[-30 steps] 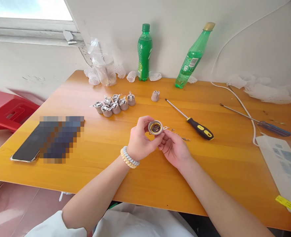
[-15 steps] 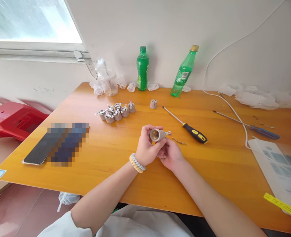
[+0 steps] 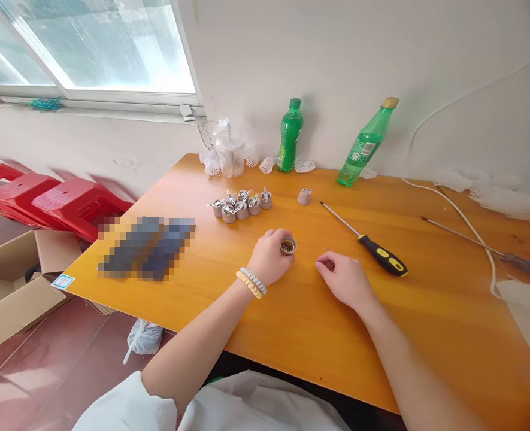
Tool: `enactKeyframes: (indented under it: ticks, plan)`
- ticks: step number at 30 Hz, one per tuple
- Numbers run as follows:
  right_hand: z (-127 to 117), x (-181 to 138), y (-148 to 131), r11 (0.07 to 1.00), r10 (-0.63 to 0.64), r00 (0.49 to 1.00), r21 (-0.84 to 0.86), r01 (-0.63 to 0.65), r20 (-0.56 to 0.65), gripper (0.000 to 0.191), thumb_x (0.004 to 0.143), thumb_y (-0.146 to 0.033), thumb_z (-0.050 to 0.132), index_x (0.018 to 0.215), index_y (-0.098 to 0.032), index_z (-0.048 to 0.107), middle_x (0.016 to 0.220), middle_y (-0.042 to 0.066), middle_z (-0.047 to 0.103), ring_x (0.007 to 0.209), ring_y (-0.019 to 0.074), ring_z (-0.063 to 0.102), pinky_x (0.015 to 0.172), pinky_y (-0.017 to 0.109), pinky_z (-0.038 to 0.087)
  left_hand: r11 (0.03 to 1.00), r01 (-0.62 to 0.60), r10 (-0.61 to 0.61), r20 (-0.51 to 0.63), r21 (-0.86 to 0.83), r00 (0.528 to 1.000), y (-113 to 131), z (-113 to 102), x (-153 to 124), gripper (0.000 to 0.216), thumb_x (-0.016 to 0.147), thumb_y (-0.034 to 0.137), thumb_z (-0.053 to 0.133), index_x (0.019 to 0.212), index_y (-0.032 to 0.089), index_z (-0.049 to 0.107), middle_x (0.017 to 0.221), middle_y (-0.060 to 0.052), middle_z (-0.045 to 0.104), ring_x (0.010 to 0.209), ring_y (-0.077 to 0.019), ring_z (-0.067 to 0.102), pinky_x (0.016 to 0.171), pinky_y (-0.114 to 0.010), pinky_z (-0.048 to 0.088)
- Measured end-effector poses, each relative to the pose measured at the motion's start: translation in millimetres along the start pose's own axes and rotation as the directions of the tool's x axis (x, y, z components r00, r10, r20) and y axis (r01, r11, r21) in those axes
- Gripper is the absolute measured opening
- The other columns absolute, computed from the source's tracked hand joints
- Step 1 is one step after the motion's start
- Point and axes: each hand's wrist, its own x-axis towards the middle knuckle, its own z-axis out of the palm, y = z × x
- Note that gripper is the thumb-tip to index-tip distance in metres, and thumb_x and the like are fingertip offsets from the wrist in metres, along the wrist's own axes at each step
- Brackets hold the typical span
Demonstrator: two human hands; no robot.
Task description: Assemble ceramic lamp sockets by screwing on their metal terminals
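In my left hand (image 3: 271, 257), fingers wrapped round its side, is a beige lamp socket (image 3: 288, 246) with its brass-lined opening facing up toward me. My right hand (image 3: 345, 280) rests on the table to the right, thumb and fingertips drawn together; whatever is between them is hidden. Just beyond those fingertips lies a tiny metal screw (image 3: 325, 248). Farther back stands a cluster of several lamp sockets (image 3: 241, 208) topped with metal brackets. One more socket (image 3: 304, 196), without a bracket, sits apart to their right.
A black-and-yellow screwdriver (image 3: 384, 255) lies right of my right hand, a second screwdriver (image 3: 523, 263) beyond it. Two green bottles, upright (image 3: 290, 137) and leaning (image 3: 367, 143), are by the wall. Blurred dark objects (image 3: 145, 248) lie left; red stools (image 3: 80, 206) stand beyond the table.
My hands have come apart: the right hand left the socket and went down to the small screws. The left hand turned the socket opening upward. The view swung left.
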Motion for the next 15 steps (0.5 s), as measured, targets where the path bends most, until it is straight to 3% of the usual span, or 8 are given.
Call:
enactKeyframes:
  ticks: [4, 11, 15]
  plan:
    - [-1.8, -0.1, 0.0, 0.987, -0.054, 0.997, -0.148, 0.061, 0.054, 0.017, 0.079, -0.028, 0.051, 0.075, -0.022, 0.066, 0.077, 0.005, 0.071, 0.073, 0.0217, 0.063, 0.068, 0.035, 0.043, 0.995, -0.091, 0.087, 0.117, 0.032, 0.989, -7.8, -6.7, -17.9, 0.035, 0.067, 0.014, 0.065, 0.100, 0.022, 0.058, 0.096, -0.007, 0.065, 0.085, -0.0218, 0.063, 0.077, -0.037, 0.054]
    - [1.2, 2.5, 2.6, 0.990, -0.015, 0.999, -0.139, 0.023, 0.052, 0.016, 0.079, -0.029, 0.052, 0.078, -0.022, 0.066, 0.073, 0.004, 0.070, 0.067, 0.0209, 0.062, 0.063, 0.034, 0.043, 0.997, -0.065, 0.059, 0.159, 0.035, 0.986, -16.2, -1.4, -27.3, 0.059, 0.070, 0.015, 0.064, 0.126, 0.020, 0.045, 0.116, -0.012, 0.058, 0.106, -0.0258, 0.059, 0.092, -0.042, 0.050]
    - [1.1, 2.6, 3.9, 0.985, 0.005, 0.998, -0.171, 0.005, 0.055, 0.014, 0.079, -0.029, 0.053, 0.077, -0.022, 0.065, 0.073, 0.003, 0.070, 0.065, 0.0204, 0.062, 0.062, 0.033, 0.043, 0.996, -0.003, -0.013, 0.163, 0.092, 0.987, -11.5, -20.7, -41.7, 0.079, 0.066, 0.025, 0.072, 0.136, 0.020, 0.035, 0.126, -0.015, 0.052, 0.116, -0.0285, 0.054, 0.096, -0.043, 0.047]
